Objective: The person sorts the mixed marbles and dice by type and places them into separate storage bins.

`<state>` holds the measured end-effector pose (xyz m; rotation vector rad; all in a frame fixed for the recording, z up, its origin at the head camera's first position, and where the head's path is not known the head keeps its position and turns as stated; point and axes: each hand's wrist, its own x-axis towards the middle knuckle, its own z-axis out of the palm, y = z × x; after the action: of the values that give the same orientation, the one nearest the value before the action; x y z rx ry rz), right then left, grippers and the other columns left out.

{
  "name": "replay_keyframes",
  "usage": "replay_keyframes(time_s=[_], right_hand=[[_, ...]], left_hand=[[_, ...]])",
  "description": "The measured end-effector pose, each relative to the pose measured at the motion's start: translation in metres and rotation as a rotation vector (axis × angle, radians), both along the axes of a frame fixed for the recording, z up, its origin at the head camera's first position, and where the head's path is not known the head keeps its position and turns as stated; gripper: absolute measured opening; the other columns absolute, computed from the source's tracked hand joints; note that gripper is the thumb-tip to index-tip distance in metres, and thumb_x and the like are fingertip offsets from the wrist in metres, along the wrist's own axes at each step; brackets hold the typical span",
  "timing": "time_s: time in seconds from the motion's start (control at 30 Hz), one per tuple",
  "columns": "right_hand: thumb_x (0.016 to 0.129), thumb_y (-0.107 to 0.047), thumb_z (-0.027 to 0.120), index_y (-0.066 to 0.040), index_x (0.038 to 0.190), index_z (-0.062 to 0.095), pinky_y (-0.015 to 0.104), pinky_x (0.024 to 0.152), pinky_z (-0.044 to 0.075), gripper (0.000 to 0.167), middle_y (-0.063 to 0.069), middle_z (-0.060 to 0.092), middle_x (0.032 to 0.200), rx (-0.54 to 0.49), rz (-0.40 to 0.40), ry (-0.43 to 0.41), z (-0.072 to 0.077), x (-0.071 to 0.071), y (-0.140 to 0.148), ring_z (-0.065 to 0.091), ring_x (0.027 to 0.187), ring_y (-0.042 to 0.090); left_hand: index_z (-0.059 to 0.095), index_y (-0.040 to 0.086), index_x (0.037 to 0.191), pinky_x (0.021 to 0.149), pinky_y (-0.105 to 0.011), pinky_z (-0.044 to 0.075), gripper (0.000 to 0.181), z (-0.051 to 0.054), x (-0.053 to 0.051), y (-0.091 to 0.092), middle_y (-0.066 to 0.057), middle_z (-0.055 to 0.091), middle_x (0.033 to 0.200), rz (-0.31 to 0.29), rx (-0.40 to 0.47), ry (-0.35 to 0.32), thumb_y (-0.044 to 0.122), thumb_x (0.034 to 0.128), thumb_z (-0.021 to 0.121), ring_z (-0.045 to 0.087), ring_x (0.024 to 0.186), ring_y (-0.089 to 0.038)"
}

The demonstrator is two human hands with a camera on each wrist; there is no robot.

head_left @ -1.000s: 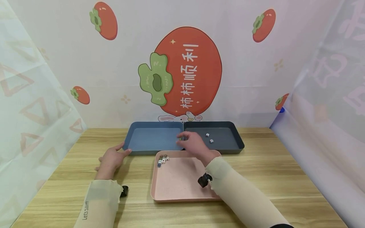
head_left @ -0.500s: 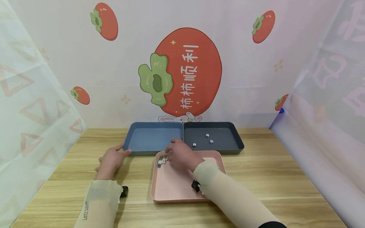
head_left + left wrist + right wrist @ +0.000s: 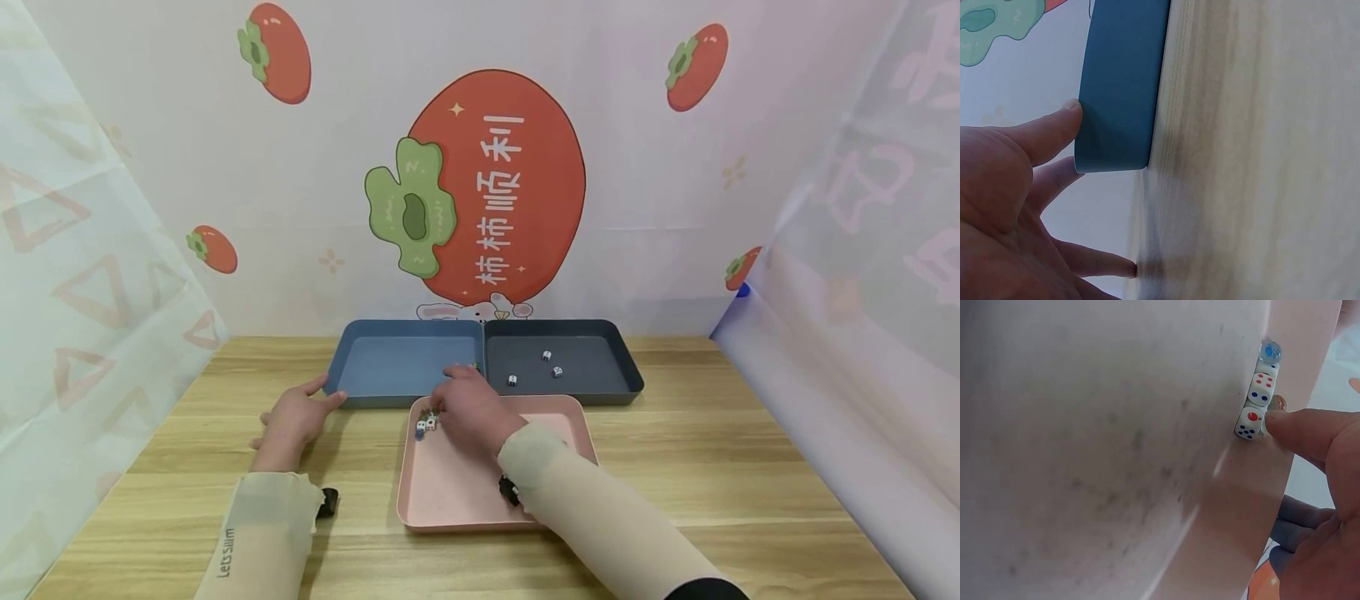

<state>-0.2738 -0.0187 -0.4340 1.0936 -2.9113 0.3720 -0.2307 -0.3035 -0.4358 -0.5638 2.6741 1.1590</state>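
Thumb and a finger of my left hand (image 3: 295, 419) touch the near left corner of the blue tray (image 3: 1122, 94), the fingers spread. In the left wrist view another fingertip reaches the tabletop. My right hand (image 3: 474, 407) reaches over the far left part of the pink tray (image 3: 450, 492). Its thumb touches the edge of a white die (image 3: 1249, 423), which sits in a row with another die (image 3: 1261, 389) and a blue glass marble (image 3: 1270, 352). An orange-tinted clear marble (image 3: 1280, 402) is partly behind the thumb. The index fingertip is hidden.
The dark grey tray (image 3: 592, 387) adjoins the blue tray and holds three dice (image 3: 547, 356). A small marble (image 3: 475, 367) lies at the blue tray's right side. A patterned backdrop (image 3: 637, 267) stands behind the wooden table (image 3: 712, 467).
My right hand has moved left and nearer, from the border of the two back trays to the dice in the pink tray. A third die now shows in the grey tray. The left hand stays put.
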Motion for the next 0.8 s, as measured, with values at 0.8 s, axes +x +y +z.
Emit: replay_keyframes(time_s=[0.8], right_hand=[[0.097, -0.011, 0.062, -0.02, 0.095, 0.071, 0.036, 0.12, 0.011, 0.012, 0.003, 0.058, 0.134, 0.104, -0.019, 0.061, -0.0009, 0.0016, -0.0108, 0.034, 0.143, 0.023]], left_hand=[[0.025, 0.028, 0.16, 0.087, -0.087, -0.013, 0.08, 0.0013, 0.0011, 0.001, -0.028, 0.01, 0.16, 0.003, 0.004, 0.003, 0.063, 0.0942, 0.056, -0.024, 0.129, -0.068]])
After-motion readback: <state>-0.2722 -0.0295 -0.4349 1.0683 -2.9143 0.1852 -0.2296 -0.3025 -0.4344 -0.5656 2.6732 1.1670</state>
